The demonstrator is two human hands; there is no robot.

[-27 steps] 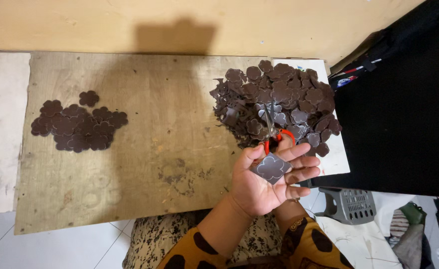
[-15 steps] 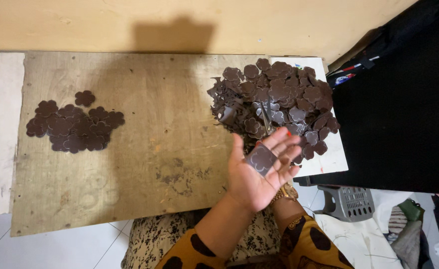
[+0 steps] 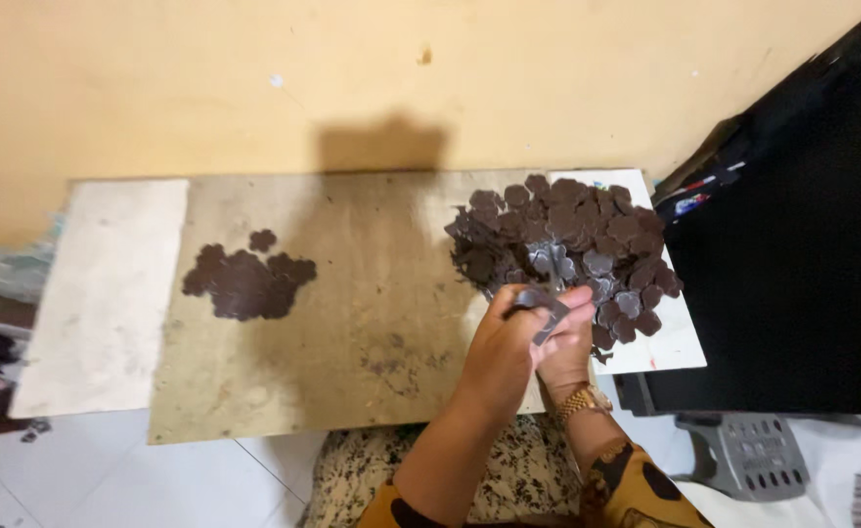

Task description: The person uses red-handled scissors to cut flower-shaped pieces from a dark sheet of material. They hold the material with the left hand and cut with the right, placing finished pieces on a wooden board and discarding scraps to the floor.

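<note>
Dark flower-shaped cutout (image 3: 538,305) sits pinched between both hands at the board's (image 3: 352,293) near edge, left hand (image 3: 504,352) fingers curled shut over it, right hand (image 3: 569,344) closed just behind. Its long axis cannot be told. Big pile (image 3: 567,244) lies at twelve o'clock, touching the fingertips; small pile (image 3: 244,282) well apart at nine.

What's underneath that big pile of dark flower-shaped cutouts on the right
The big pile lies partly on the brown board and partly on a white sheet, whose edges show around it. How the two meet beneath the pile is covered.
</note>
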